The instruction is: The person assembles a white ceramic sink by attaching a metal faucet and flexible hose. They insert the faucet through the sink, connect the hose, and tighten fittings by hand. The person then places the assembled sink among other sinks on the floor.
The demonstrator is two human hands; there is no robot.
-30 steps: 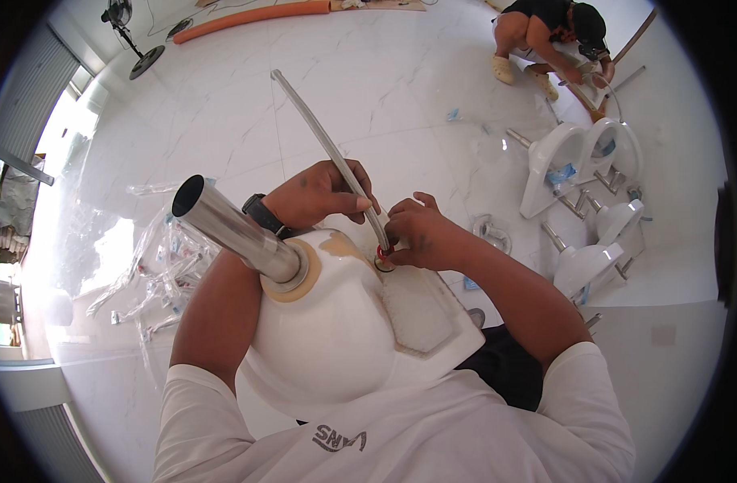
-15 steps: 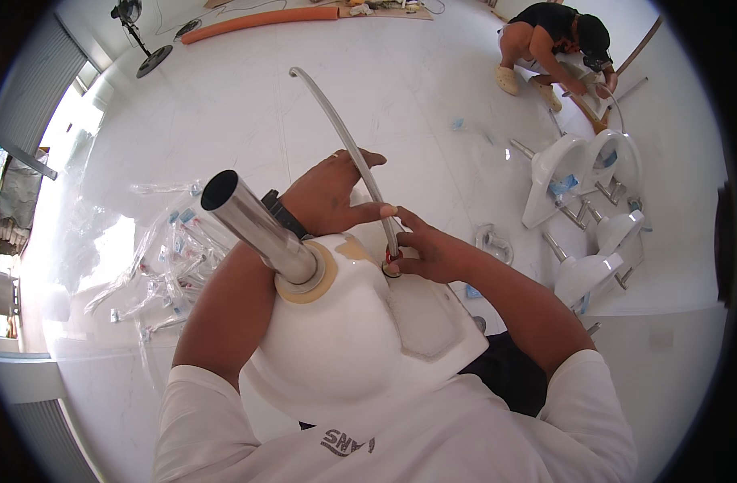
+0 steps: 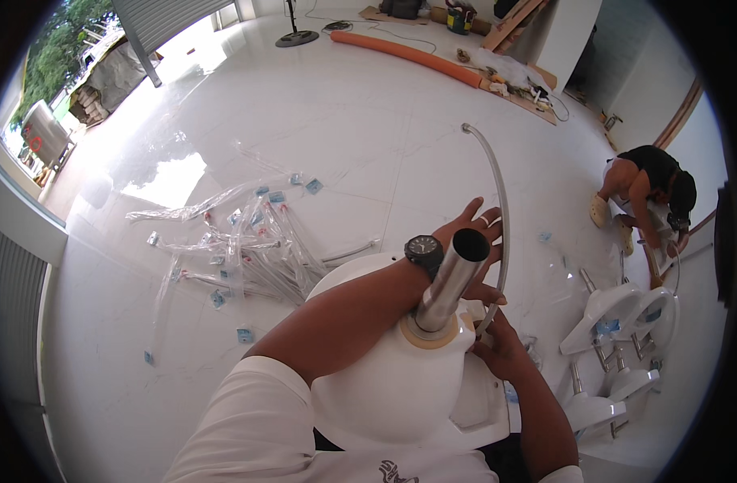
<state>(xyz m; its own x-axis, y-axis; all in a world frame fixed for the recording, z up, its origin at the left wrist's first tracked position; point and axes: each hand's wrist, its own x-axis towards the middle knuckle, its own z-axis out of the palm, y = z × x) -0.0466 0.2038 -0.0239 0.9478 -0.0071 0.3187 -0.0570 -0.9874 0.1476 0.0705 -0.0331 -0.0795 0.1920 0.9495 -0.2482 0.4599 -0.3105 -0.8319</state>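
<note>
The white basin (image 3: 368,402) lay underside up right in front of the person, close against the body and lap; that position seemed chosen so that the knees and torso would steady it while both hands stayed free for the fitting side. With the bowl turned over, the steel tailpipe (image 3: 442,296) stood up out of its tan ring (image 3: 427,342), tilted a little, and the recess in the back was within reach. The left forearm came across the bowl, probably adding weight against rocking, with the wrist, which wore a black watch (image 3: 423,249), just beside the tailpipe. Beyond it the left hand (image 3: 469,245) had its fingers spread well apart, the grey braided hose (image 3: 504,217) running just past their tips; it looked more like a loose guide for the hose than a grip, though contact could not be told for certain. The right hand (image 3: 505,350) was low on the far side of the pipe, thumb and forefinger apparently clamped on the lower end of the hose, where a pinch would give fine control in a cramped spot; the fitting itself was hidden. The upper end rose free and curved over the floor (image 3: 344,161). Plastic-wrapped hoses (image 3: 248,253) lay heaped to the left, presumably as a handy supply, away from the spare basins (image 3: 598,410) at the right.
</note>
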